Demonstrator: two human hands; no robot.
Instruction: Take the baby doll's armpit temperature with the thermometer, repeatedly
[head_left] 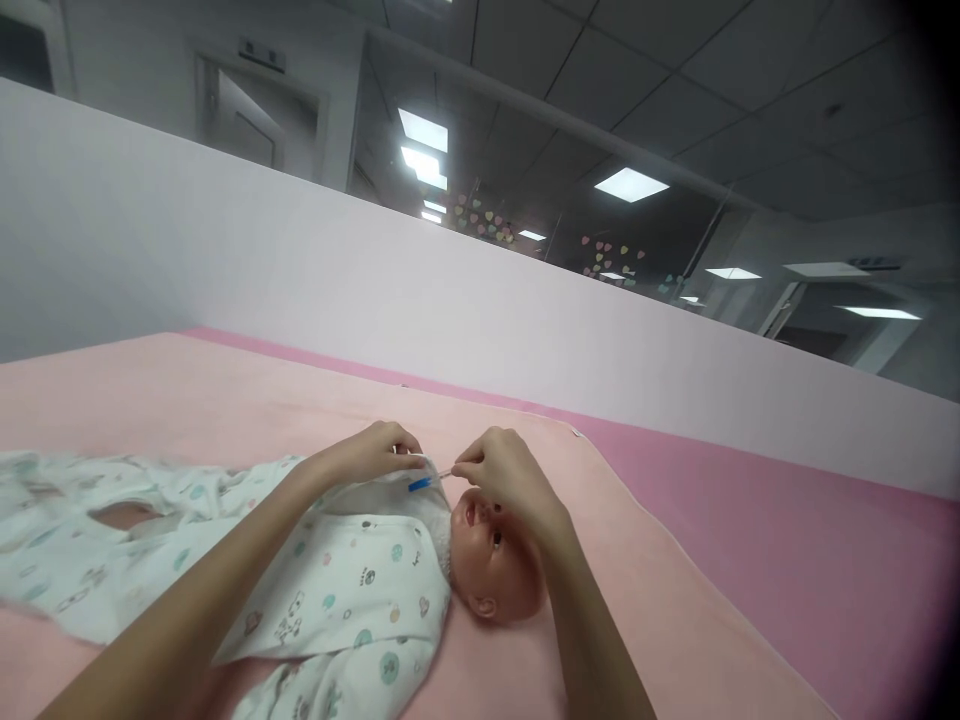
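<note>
A baby doll (495,565) lies on its back on a pale pink blanket (225,400), head to the right. It wears a white printed sleepsuit (352,590). My left hand (375,452) pinches the garment's collar edge, by a small blue tag (420,484). My right hand (504,472) hovers just above the doll's face, fingers pinched on a thin tie or string at the neckline. Both hands are closed.
The blanket lies on a darker pink mat (787,540) that runs off to the right. A low pale partition wall (375,280) stands behind the mat. More printed white cloth (45,540) spreads out at the left edge.
</note>
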